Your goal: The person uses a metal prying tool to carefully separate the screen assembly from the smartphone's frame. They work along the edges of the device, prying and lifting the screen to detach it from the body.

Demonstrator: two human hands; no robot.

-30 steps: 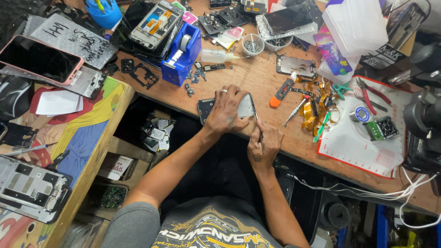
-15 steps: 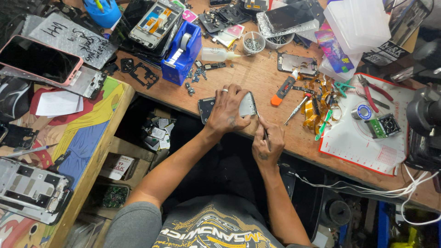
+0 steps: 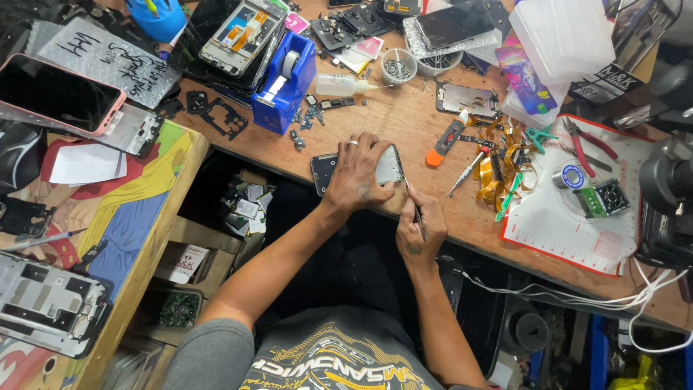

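Far left, a side table (image 3: 155,189) w/ painted top carries a pink-edged phone (image 3: 56,94) and a bare metal phone frame (image 3: 49,305). Next over, on the wooden bench (image 3: 404,123), a blue tape dispenser (image 3: 286,81) stands well apart from the work. Near the bench's front edge lies the opened phone (image 3: 361,167), flat, mostly covered by the left hand (image 3: 355,175), which is spread wide and presses down on it, fingers over the far edge, ring on one finger. Just right of it the right hand (image 3: 419,225) is closed narrow around a thin pointed tool (image 3: 414,206), tip at the phone's right edge. Judging by looks: the phone is light, thin, stiff but fragile, prob slick on the glass side; best held by the long edges or pinned flat from above as here, not by the middle of the panel. Further right, an orange-handled tool (image 3: 445,140), a small screwdriver (image 3: 469,170), a tangle of amber flex strips (image 3: 498,173), then a white mat (image 3: 577,231) w/ red-handled pliers (image 3: 588,139).
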